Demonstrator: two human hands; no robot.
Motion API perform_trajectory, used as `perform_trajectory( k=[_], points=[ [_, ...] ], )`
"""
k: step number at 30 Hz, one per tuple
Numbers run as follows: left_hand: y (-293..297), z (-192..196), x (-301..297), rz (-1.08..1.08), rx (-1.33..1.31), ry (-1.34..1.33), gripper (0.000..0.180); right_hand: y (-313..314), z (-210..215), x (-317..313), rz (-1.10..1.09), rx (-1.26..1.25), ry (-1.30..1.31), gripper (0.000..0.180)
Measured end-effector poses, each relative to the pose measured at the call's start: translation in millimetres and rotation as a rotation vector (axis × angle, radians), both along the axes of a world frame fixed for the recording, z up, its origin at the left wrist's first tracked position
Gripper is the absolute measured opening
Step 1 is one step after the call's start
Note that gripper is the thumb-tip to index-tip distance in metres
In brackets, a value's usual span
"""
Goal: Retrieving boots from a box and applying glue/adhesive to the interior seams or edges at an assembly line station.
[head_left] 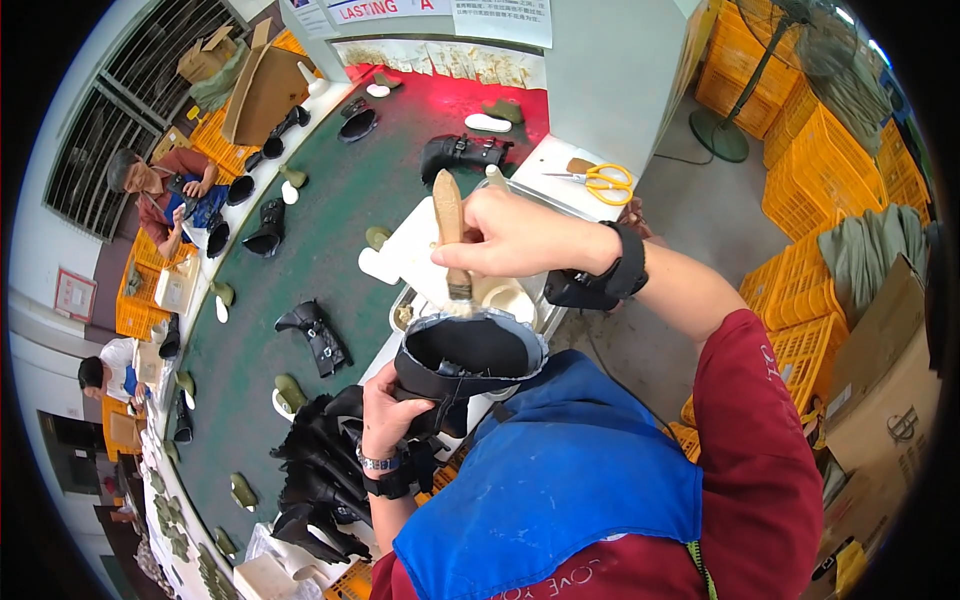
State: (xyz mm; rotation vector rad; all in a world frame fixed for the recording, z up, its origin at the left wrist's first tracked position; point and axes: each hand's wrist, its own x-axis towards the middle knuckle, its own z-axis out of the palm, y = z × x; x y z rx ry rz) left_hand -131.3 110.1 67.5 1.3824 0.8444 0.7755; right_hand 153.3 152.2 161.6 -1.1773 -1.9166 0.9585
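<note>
My right hand (510,232) is closed around the wooden handle of a flat brush (449,205). Its bristles point down and touch the far rim of a black boot upper (425,378). That rim has a pale, greyish edge, and the wide opening faces up. My left hand (385,415) grips the upper at its left side, thumb on the outer face. Just beyond the upper, partly hidden by it and the brush, is a white bowl (513,300) in a tray. A heap of black boot uppers (315,465) lies left of my left wrist.
A green conveyor belt (240,340) carries black boots, olive lasts and white insoles. Yellow-handled scissors (608,184) lie on a white ledge. Orange crates (815,175) and a standing fan (722,135) are at right. Two people (165,195) sit across the belt.
</note>
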Motion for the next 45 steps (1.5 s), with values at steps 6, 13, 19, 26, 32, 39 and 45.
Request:
perform_trajectory(
  k=[6, 13, 19, 26, 32, 39, 45],
  points=[
    [-0.8, 2.3, -4.0, 0.024, 0.055, 0.031, 0.062, -2.2, -16.6, -4.6, 0.005, 0.064, -0.049, 0.040],
    [-0.5, -1.5, -11.1, 0.131, 0.088, 0.019, 0.063, -11.6, -36.3, 13.5, -0.097, -0.170, 0.099, 0.035],
    [3.6, -10.1, -15.8, 0.261, 0.120, 0.060, 0.058, -19.3, -48.9, 25.8, -0.133, -0.253, 0.168, 0.029],
    [-0.5, -15.3, -9.9, 0.399, 0.294, 0.178, 0.066, -26.0, -57.0, 29.6, -0.115, -0.321, 0.300, 0.026],
    [-7.9, -12.5, -6.5, 0.427, 0.439, 0.303, 0.072, -23.4, -69.0, 31.4, -0.236, -0.325, 0.532, 0.024],
    [-7.6, -26.8, -13.0, 0.552, 0.240, 0.160, 0.043, -12.6, -105.9, 19.5, -0.352, -0.189, 0.587, 0.026],
    [1.7, -52.5, -29.8, 0.643, -0.540, -0.848, 0.036, -16.0, -148.3, 18.6, -0.313, -0.202, 0.075, 0.028]
  ],
)
